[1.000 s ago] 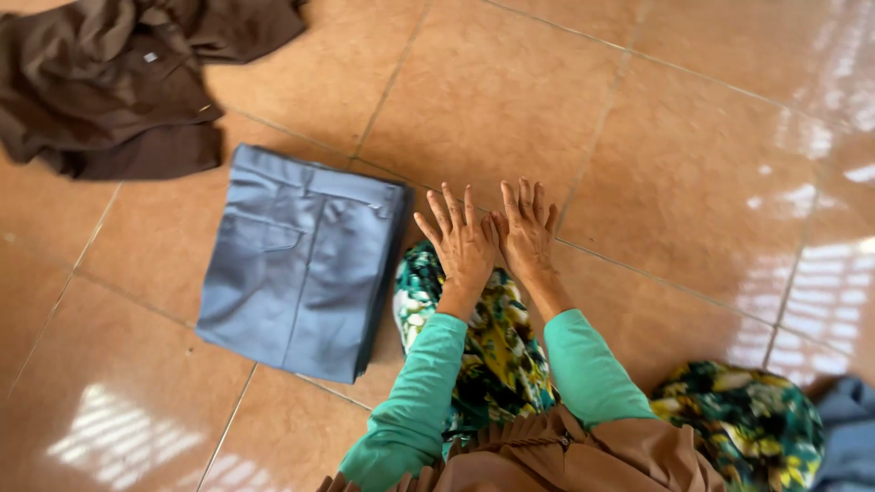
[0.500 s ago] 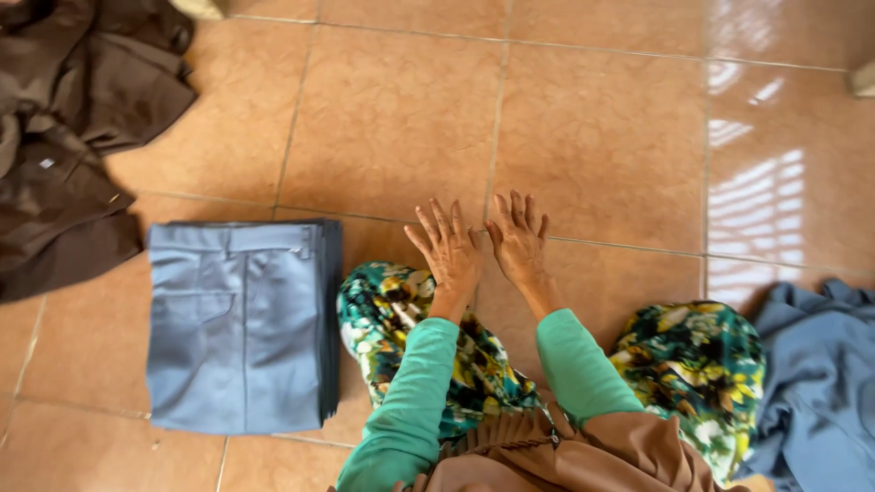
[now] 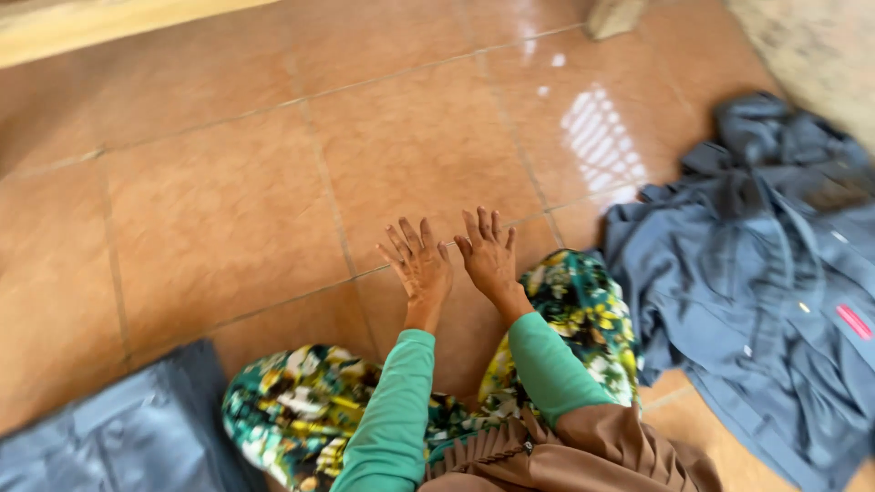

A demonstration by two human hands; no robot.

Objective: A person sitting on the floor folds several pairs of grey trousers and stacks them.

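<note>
Hands spread flat: left hand [image 3: 421, 269] and right hand [image 3: 490, 255] rest side by side on the tiled floor [image 3: 228, 200], fingers released, grasping nothing; crumpled grey-blue shirt [image 3: 766, 273] lies near the right hand, folded grey trousers [image 3: 118, 437] at lower left.

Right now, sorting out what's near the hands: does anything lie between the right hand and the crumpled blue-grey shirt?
Only the person's own knee in floral cloth lies partly between the right hand and the blue-grey shirt; above it, only bare tiled floor.
</note>
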